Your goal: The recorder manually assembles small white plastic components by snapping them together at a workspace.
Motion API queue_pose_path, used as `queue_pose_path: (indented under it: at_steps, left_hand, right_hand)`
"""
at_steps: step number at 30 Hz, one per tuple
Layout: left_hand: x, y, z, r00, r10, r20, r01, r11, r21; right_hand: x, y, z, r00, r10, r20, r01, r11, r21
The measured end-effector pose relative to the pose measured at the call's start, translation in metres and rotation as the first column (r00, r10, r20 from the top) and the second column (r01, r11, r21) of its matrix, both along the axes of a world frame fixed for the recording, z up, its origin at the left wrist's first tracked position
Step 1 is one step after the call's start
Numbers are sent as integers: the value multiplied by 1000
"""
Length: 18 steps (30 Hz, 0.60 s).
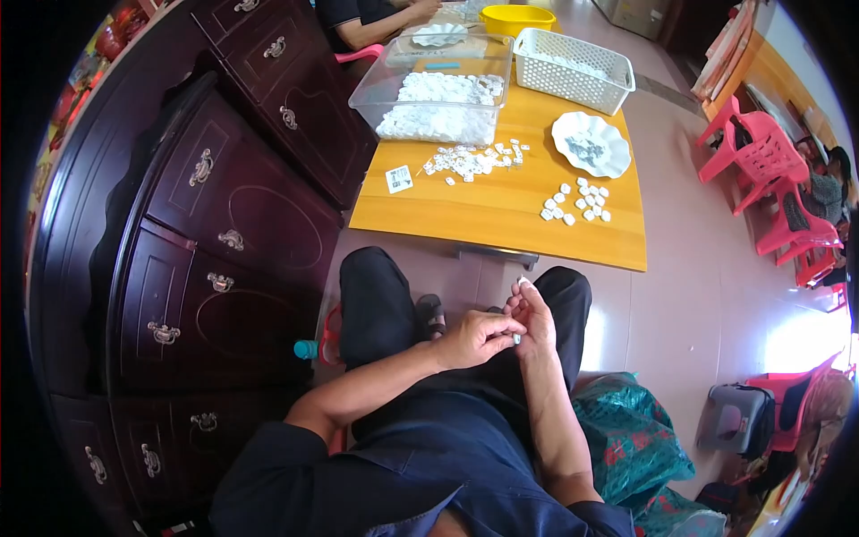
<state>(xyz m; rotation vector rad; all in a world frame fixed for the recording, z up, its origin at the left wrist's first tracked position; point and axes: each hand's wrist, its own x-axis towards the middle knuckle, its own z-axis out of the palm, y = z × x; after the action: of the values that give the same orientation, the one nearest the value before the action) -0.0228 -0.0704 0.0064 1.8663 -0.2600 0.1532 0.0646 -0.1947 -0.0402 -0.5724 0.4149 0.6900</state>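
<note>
Over our lap, our left hand (474, 340) pinches a small white piece (516, 339) beside our right hand (535, 324), whose raised fingertips grip a second white piece (524, 281). On the wooden table (429, 204) ahead, a clear plastic bin (379, 89) stands between the loose pile (465, 161) and the far end, beside a perforated white basket (573, 89). A scalloped plate (617, 159) sits nearer us; a green bag (631, 438) rests at our right.

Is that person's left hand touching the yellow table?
Apart: the head view shows a strip of floor between the left hand and the near edge of the yellow table.
</note>
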Motion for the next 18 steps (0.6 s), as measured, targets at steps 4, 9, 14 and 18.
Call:
queue_pose_path:
  at_steps: [4, 9, 14, 18]
  left_hand:
    - [1, 6, 4, 984, -24, 178, -4, 988, 157]
    - [-6, 5, 10, 977, -25, 214, -22, 977, 213]
    - [-9, 4, 18, 990, 32, 138, -53, 986, 156]
    - [-2, 29, 13, 984, 150, -101, -161, 981, -109]
  right_hand:
    - [-2, 3, 0, 999, 27, 19, -27, 1000, 2]
    - [-7, 6, 2, 997, 51, 61, -50, 999, -14]
    - [-9, 7, 8, 988, 65, 138, -65, 998, -2]
    - [-12, 12, 17, 965, 23, 262, -8, 998, -57]
